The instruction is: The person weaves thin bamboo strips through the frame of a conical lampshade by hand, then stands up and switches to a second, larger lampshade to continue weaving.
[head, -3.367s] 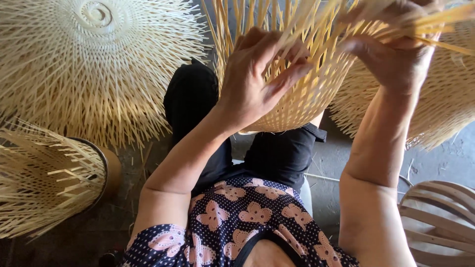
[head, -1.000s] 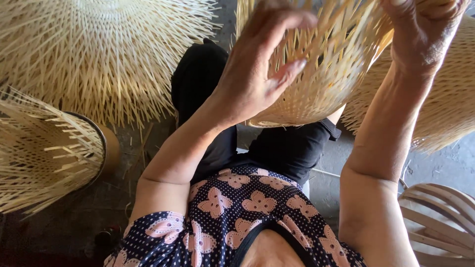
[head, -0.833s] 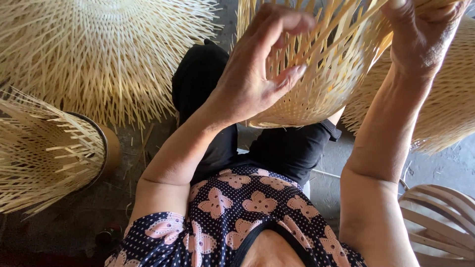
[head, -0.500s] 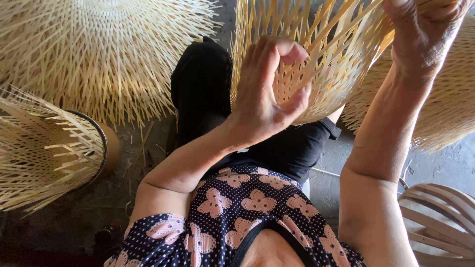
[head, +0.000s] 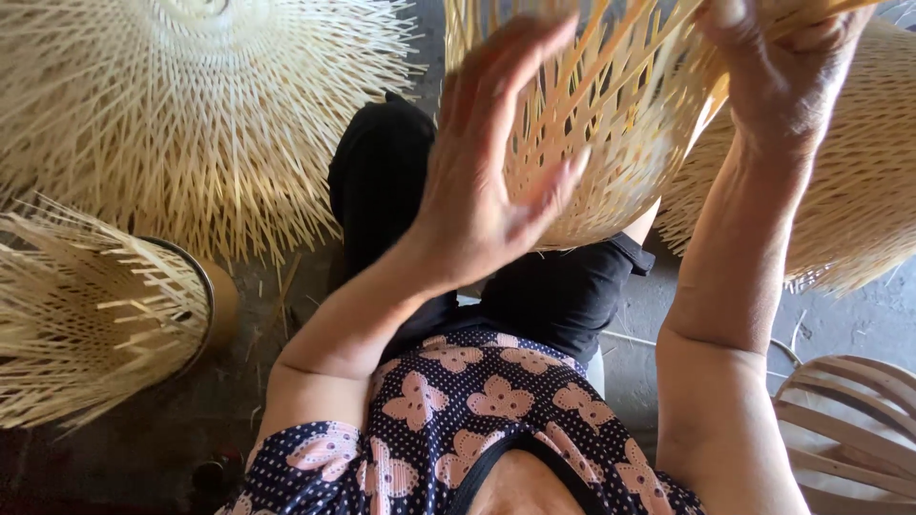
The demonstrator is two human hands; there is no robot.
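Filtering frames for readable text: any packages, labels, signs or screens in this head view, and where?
None in view. Only unmarked things show: the pale woven bamboo basket under the left hand and right hand, and other pale bamboo frames on the grey floor.

Left hand (head: 496,181) is off the rim of the pale woven bamboo-strip basket (head: 611,124) now: fingers spread, motion-blurred, at upper centre of the frame, where half a second ago they curled over the strips.
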